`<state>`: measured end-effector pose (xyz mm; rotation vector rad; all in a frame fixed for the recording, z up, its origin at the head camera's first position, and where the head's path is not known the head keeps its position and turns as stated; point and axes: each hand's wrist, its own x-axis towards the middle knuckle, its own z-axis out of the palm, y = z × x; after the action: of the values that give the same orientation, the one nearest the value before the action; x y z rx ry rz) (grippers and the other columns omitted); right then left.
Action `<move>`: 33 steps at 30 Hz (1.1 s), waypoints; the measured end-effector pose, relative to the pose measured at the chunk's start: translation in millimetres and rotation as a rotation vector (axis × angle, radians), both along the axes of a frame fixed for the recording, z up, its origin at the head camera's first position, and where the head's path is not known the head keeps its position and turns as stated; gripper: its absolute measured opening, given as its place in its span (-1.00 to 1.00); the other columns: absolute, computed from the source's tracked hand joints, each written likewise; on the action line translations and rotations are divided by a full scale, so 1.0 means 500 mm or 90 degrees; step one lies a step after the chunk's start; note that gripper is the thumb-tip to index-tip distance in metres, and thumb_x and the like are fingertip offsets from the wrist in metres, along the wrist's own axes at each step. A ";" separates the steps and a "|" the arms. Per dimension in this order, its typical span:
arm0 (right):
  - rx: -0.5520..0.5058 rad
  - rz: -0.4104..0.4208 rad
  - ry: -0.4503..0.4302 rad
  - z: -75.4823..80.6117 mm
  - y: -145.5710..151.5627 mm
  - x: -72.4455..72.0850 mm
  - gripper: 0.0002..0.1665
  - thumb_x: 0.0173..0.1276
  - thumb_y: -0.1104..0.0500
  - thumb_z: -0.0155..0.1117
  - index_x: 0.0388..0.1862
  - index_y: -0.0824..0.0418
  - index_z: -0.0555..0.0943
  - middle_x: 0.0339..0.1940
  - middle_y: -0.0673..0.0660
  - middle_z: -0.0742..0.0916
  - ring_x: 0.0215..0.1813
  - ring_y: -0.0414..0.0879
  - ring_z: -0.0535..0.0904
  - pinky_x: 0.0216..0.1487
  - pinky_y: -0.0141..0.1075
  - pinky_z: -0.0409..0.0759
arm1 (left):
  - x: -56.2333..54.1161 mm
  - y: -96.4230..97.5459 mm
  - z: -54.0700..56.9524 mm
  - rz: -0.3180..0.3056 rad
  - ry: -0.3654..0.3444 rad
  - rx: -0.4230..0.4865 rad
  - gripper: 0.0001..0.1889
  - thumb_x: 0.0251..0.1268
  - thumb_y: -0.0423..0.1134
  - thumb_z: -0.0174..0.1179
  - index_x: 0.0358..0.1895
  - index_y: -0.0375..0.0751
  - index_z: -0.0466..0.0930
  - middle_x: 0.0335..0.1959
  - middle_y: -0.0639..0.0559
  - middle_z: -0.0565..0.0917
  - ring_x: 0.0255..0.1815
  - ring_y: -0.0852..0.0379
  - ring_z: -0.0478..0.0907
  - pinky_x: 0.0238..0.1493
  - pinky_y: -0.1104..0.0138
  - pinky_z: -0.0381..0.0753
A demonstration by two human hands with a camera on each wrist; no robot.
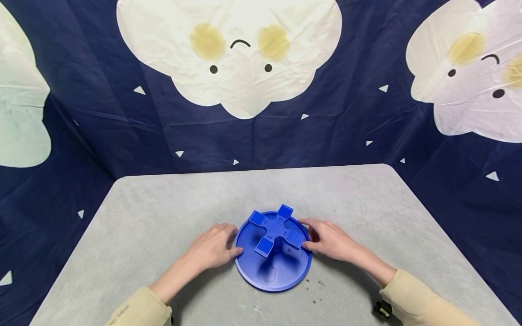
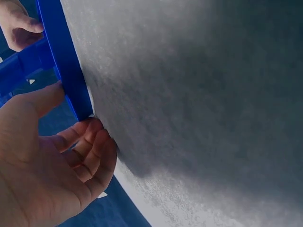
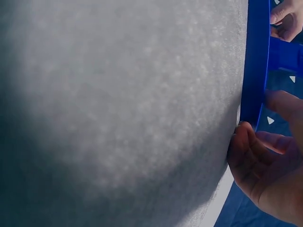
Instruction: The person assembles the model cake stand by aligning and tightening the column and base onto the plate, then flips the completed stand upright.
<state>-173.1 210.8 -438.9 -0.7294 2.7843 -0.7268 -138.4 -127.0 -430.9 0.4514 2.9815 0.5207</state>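
Note:
A round blue plastic base [image 1: 272, 277] with a low raised rim lies on the table. Above it stands a blue cross-shaped top [image 1: 274, 230], its several arms ending in square pads and bearing small dark numbers. My left hand [image 1: 214, 246] grips the base's left edge, thumb over the rim and fingers against the outer side. On the opposite edge my right hand [image 1: 329, 240] holds the rim in the same way, its thumb near one arm of the cross. Both wrist views show the base's blue side wall [image 2: 64, 56] low against the tabletop, with fingertips at its lower edge.
The grey table [image 1: 163, 203] has rounded far corners. Small dark crumbs [image 1: 321, 283] lie just right of the base. A dark blue cloth [image 1: 253, 140] with pale clouds and triangles hangs behind and at both sides. A black object [image 1: 383, 309] sits at the right sleeve.

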 end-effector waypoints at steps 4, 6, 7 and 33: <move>0.010 0.000 -0.002 0.000 -0.001 0.000 -0.23 0.27 0.05 0.51 0.44 0.19 0.50 -0.45 -0.17 0.62 -0.46 -0.34 0.45 -0.41 -0.44 0.44 | -0.001 -0.001 -0.003 0.001 -0.007 -0.001 -0.53 0.15 0.07 0.47 0.03 -0.09 0.65 -0.07 -0.01 0.72 0.05 -0.02 0.65 -0.04 -0.06 0.71; 0.011 0.002 -0.002 0.001 -0.001 0.000 -0.23 0.26 0.06 0.50 0.43 0.19 0.50 -0.46 -0.17 0.62 -0.46 -0.34 0.45 -0.41 -0.45 0.44 | -0.002 -0.002 -0.005 0.003 -0.009 0.002 -0.54 0.15 0.07 0.47 0.02 -0.08 0.64 -0.10 0.01 0.70 0.02 0.00 0.64 -0.07 -0.05 0.70; 0.010 0.003 -0.001 0.001 -0.001 -0.001 -0.23 0.26 0.07 0.50 0.43 0.18 0.50 -0.46 -0.16 0.62 -0.46 -0.35 0.45 -0.40 -0.45 0.44 | -0.003 -0.002 -0.007 0.004 -0.010 0.003 -0.55 0.15 0.06 0.48 0.02 -0.07 0.64 -0.12 0.02 0.70 0.01 0.01 0.64 -0.08 -0.04 0.70; -0.026 -0.018 0.007 -0.004 -0.013 -0.010 -0.23 0.11 0.23 0.41 0.38 0.18 0.55 -0.51 -0.15 0.60 -0.49 -0.33 0.45 -0.45 -0.44 0.41 | -0.018 0.005 -0.013 -0.006 -0.013 0.060 -0.76 0.04 -0.19 0.36 -0.26 -0.09 0.50 -0.46 0.11 0.46 -0.42 0.13 0.39 -0.48 0.28 0.35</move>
<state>-178.3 204.2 -440.8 -0.7049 2.8031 -0.7883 -147.2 -124.8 -437.2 0.4649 2.9426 0.6638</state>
